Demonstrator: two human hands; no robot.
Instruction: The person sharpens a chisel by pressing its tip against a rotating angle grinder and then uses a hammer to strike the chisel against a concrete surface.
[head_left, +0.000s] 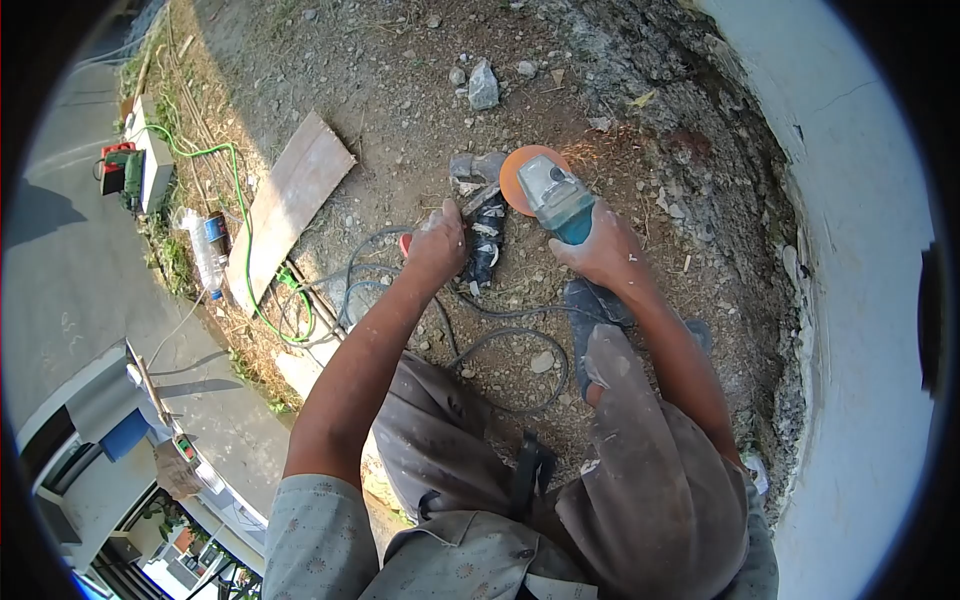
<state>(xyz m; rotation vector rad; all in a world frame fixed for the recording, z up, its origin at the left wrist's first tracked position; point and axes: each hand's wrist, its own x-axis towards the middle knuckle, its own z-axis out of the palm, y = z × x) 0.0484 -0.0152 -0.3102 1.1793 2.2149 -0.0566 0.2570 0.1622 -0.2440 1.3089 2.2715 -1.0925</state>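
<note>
My right hand (607, 248) is wrapped round the teal and grey body of an angle grinder (556, 192). Its round orange disc (520, 178) faces a small grey piece on the ground, and orange sparks fly off to the upper right. My left hand (438, 243) is closed on a tool with a red handle end (405, 243), whose metal part reaches toward the disc; the tool is mostly hidden by my fingers. Beside that hand lies a dark, white-smeared object (485, 238), with grey stones (478, 166) at its upper end.
A grey cable (515, 330) loops over the dirt near my feet. To the left lie a wooden board (295, 200), a green cord (240, 185) and plastic bottles (205, 250). A pale wall (860, 300) rises on the right. A rock (483, 85) lies ahead.
</note>
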